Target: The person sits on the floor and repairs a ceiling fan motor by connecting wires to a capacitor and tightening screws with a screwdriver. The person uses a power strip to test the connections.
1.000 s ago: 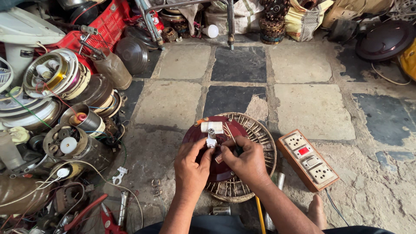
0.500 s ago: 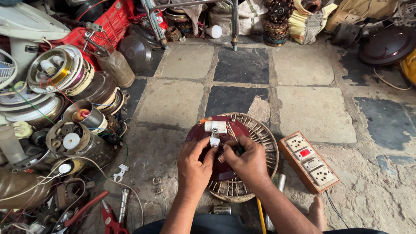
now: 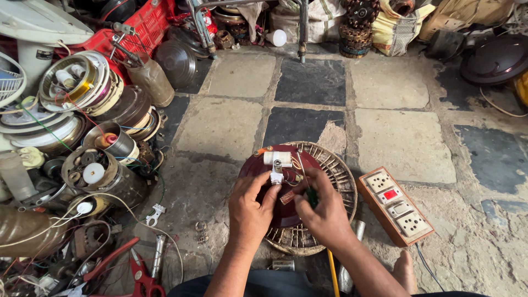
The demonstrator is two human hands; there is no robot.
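Maroon fan motor (image 3: 258,170) sits on a wire guard (image 3: 335,170) on the stone-slab floor (image 3: 396,137). My left hand (image 3: 250,212) pinches its white connector (image 3: 276,177); right hand (image 3: 324,212) grips a green-handled tool (image 3: 312,197). Scrap motors (image 3: 93,176) crowd the floor's left edge.

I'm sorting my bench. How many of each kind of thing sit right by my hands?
Round maroon metal motor housing: 1
Round woven cane stool: 1
White plastic connector blocks: 2
Brown wooden switch-and-socket board: 1
Total: 5
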